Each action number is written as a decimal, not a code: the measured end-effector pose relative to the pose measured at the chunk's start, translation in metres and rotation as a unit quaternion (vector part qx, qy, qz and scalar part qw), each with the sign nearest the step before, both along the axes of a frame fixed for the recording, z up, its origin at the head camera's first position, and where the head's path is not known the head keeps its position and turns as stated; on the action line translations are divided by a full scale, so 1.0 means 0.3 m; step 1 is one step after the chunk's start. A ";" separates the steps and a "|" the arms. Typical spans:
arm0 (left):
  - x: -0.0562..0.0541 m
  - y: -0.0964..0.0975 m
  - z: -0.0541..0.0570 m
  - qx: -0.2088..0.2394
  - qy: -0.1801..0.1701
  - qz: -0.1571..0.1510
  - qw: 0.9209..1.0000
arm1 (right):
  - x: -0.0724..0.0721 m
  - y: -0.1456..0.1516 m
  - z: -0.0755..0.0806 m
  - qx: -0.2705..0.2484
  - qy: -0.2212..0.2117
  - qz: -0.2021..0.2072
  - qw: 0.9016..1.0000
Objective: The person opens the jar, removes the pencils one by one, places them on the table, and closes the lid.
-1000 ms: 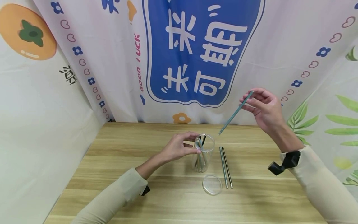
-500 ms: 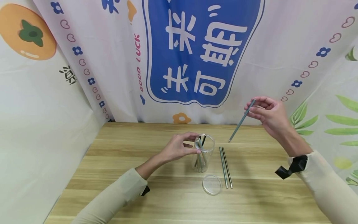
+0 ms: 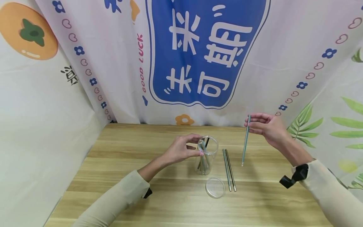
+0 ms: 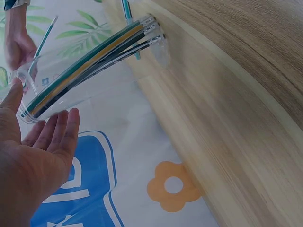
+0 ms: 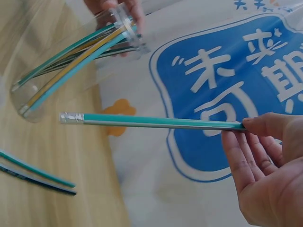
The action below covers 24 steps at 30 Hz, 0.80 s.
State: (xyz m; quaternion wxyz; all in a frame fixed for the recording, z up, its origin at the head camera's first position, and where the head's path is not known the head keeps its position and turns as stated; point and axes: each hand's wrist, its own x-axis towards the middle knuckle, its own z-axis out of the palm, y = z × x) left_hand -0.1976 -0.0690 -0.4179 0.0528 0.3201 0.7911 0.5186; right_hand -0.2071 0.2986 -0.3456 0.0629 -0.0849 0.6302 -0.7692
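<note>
Inward of table's back edge (image 3: 147, 126), left hand (image 3: 180, 148) grips clear jar (image 3: 212, 157); right hand (image 3: 270, 129) pinches teal pencil (image 3: 245, 143), well apart.

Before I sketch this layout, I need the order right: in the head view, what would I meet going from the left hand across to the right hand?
Left hand → clear jar → lying teal pencil → lying dark pencil → held teal pencil → right hand.

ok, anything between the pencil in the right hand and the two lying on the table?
Nothing visible. In the head view, only bare tabletop shows between the teal pencil in the right hand and the two pencils lying there. The jar, gripped by the left hand, and the lid sit left of that pair.
</note>
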 end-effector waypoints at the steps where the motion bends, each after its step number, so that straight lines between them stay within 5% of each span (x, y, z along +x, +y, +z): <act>1: 0.000 0.000 0.000 0.000 0.000 0.000 1.000 | 0.000 0.002 -0.012 0.010 -0.006 -0.001 1.000; 24: 0.001 0.001 0.005 0.001 -0.003 -0.002 1.000 | 0.025 0.007 -0.245 0.077 -0.092 0.032 0.992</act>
